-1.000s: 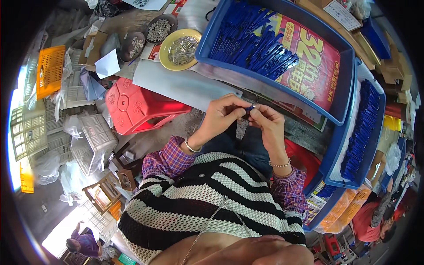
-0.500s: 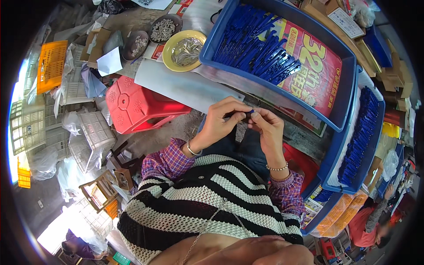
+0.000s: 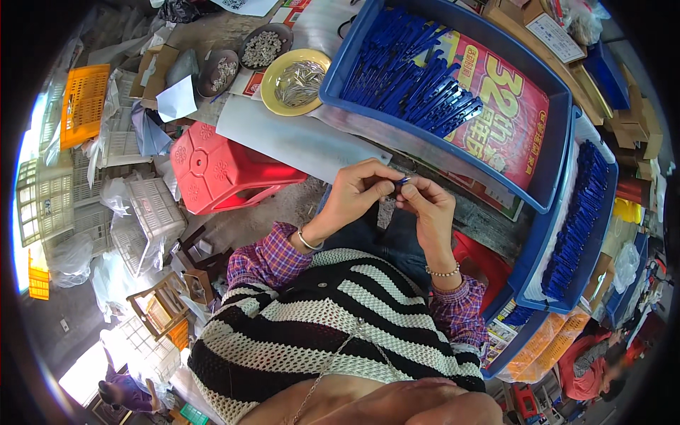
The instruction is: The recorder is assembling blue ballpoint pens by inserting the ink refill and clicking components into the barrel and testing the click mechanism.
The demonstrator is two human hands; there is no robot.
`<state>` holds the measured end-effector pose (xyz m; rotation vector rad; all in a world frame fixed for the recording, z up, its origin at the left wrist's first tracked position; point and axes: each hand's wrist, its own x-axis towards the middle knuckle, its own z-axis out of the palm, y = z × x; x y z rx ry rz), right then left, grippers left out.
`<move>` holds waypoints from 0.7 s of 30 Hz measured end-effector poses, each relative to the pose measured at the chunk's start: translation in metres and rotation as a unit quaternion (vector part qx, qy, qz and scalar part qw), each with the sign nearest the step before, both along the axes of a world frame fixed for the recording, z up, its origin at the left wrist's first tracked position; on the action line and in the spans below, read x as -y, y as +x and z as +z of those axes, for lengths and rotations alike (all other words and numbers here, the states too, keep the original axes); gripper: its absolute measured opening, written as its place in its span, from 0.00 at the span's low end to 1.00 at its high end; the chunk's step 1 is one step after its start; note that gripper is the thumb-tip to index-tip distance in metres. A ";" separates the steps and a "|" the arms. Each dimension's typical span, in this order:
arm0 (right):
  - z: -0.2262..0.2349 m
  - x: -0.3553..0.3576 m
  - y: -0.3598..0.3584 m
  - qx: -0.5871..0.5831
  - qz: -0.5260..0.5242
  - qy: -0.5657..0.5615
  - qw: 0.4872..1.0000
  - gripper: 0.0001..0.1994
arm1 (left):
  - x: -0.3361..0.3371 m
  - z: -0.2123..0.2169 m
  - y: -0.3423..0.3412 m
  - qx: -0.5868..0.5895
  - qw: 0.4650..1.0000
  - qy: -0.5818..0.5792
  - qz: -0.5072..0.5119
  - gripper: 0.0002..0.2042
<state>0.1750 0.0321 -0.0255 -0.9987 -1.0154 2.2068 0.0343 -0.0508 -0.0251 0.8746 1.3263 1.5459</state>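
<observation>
In front of my body, both hands meet at the fingertips. My left hand (image 3: 360, 185) pinches a small glossy dark-blue piece (image 3: 402, 181) between thumb and forefinger. On its other side, my right hand (image 3: 427, 203) grips the same piece, thumb against a bent forefinger. Most of it is hidden by the fingers, so its exact kind cannot be made out. Just beyond my hands stands a blue plastic tray (image 3: 453, 146) with many long, thin, shiny blue pieces (image 3: 404, 67) piled at its left. A yellow bowl (image 3: 268, 91) of slim silvery metal pieces is left of the tray.
Two dark dishes (image 3: 282, 32) of small metal parts stand behind the bowl. A red plastic stool (image 3: 195, 166) is at my left. At the right, another blue tray (image 3: 528, 292) holds more blue pieces. Two other people are far off, at lower left (image 3: 131, 398) and lower right (image 3: 582, 368).
My fingers have shifted slightly around the small blue piece, and more of its shiny surface shows. The distant person at lower left has raised an arm.
</observation>
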 end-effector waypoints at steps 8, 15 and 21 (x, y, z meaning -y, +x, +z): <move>0.001 0.000 0.002 -0.007 0.003 -0.004 1.000 0.07 | -0.003 0.001 0.004 0.030 0.999 0.009 0.012 0.08; -0.002 0.001 0.004 -0.007 -0.010 -0.002 1.000 0.07 | -0.001 0.006 0.002 0.105 0.993 -0.056 -0.025 0.08; -0.002 0.003 0.004 -0.013 -0.011 0.014 1.000 0.06 | 0.000 0.007 0.000 0.155 0.984 -0.078 -0.030 0.08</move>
